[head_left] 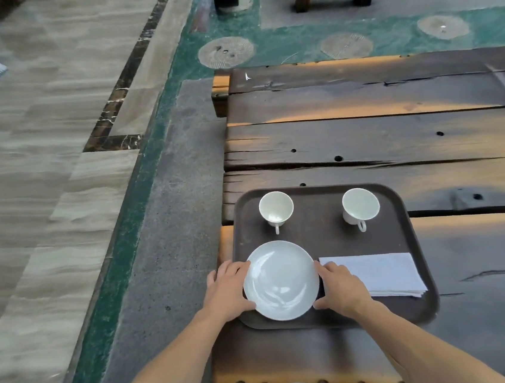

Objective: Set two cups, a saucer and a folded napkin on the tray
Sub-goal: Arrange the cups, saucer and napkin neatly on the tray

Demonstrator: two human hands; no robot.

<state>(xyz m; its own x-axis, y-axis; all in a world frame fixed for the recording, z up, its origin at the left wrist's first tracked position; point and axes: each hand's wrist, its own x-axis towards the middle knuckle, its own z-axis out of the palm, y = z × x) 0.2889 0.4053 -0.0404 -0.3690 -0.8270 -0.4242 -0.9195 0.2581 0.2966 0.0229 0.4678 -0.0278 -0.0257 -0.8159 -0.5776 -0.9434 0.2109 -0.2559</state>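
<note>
1. Bracketing the saucer (281, 280) with both hands: left hand (229, 290) curving against its left rim, right hand (341, 288) against its right rim, fingers partly spread and pressing the edge rather than closing around it.
2. Gripping from opposite sides, probably to keep the shallow, slippery dish level while seating or centring it.
3. Resting the saucer on the near left part of the tray (318, 240), whether fully set down or just lifted, not clear.
4. Lying just right of the saucer, close to the right hand: the folded napkin (381, 274), flat on the tray.
5. Standing along the far side, well apart: left cup (276, 209) and right cup (360, 206), upright, handles pointing toward the person.
6. Sitting at the near left corner of the dark wooden table (394, 132): the tray, all four items on it.
</note>
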